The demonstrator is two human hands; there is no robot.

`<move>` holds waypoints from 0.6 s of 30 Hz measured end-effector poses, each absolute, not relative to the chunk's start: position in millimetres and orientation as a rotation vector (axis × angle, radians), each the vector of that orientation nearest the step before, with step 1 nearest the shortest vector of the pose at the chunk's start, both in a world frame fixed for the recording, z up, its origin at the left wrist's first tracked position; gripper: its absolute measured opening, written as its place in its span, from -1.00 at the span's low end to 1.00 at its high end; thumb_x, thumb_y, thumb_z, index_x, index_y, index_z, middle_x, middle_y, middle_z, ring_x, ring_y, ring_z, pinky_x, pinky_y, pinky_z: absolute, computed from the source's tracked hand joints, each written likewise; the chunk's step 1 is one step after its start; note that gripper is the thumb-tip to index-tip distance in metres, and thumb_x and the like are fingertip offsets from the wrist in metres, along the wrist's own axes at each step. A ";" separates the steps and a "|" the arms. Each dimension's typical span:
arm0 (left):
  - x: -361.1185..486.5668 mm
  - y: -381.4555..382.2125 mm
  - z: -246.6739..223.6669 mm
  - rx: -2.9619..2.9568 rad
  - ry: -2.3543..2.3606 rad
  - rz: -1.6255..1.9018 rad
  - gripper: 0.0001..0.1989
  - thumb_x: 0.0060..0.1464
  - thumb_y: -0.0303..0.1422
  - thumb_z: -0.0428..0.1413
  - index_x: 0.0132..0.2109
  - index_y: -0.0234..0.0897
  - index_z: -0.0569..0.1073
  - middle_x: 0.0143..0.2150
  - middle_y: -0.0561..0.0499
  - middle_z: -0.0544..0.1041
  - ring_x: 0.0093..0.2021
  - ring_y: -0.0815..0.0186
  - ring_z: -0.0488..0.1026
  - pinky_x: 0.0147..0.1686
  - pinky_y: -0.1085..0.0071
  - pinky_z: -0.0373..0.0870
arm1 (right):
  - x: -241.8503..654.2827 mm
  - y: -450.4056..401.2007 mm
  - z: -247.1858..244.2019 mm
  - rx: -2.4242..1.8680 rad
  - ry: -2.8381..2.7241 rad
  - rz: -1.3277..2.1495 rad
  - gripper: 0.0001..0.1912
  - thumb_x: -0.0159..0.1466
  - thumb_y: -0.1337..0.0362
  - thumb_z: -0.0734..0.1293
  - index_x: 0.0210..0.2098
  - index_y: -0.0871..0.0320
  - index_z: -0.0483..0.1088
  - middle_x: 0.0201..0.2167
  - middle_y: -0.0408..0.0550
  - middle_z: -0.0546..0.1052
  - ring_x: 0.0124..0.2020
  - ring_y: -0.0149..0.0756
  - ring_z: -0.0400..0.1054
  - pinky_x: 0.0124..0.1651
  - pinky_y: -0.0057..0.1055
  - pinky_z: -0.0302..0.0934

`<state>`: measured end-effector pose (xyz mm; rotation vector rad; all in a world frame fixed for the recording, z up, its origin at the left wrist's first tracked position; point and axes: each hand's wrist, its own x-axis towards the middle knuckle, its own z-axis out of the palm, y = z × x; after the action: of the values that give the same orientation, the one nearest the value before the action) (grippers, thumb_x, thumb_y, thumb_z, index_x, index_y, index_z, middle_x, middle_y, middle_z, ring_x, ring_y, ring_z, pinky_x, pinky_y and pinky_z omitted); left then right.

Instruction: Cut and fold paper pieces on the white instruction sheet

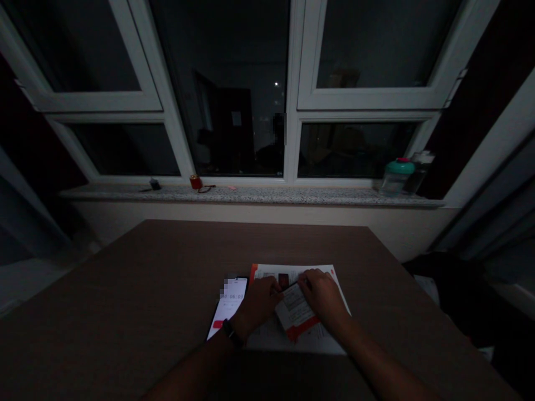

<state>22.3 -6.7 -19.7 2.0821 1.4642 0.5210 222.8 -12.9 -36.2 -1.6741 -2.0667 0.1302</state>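
Note:
A small printed paper piece with a red-orange band (pixel 297 312) is held at a tilt over a larger white printed sheet (pixel 330 273) on the table. My left hand (pixel 261 301), with a dark band on its wrist, pinches the piece's upper left corner. On the other side, my right hand (pixel 324 292) has its fingers closed on the upper right edge. A lit phone (pixel 229 303) showing a timer lies just left of my left hand. The dim light hides fine detail of the fingertips.
The brown table (pixel 167 267) stands before a windowsill (pixel 259 195). On the sill are a small red jar (pixel 195 181), a dark small object (pixel 154 184) and a clear bottle with a teal lid (pixel 397 175). Dark cloth (pixel 451 289) lies beyond the table's right edge.

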 end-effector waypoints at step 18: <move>20.3 -2.3 -32.5 2.090 1.541 0.464 -0.96 0.09 -0.44 0.15 -0.26 -0.28 0.45 -0.24 -0.01 0.55 -0.20 0.25 0.48 -0.26 0.42 0.27 | 221.7 -13.6 -39.0 -1.577 -2.254 0.230 -0.91 0.30 0.34 0.33 -0.30 0.11 0.50 -0.23 -0.03 0.50 -0.10 -0.18 0.37 -0.04 -0.34 0.15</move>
<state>20.3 -2.3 -32.5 2.0898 1.5414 0.4638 221.7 -13.6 -39.0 -1.5768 -2.2538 0.2303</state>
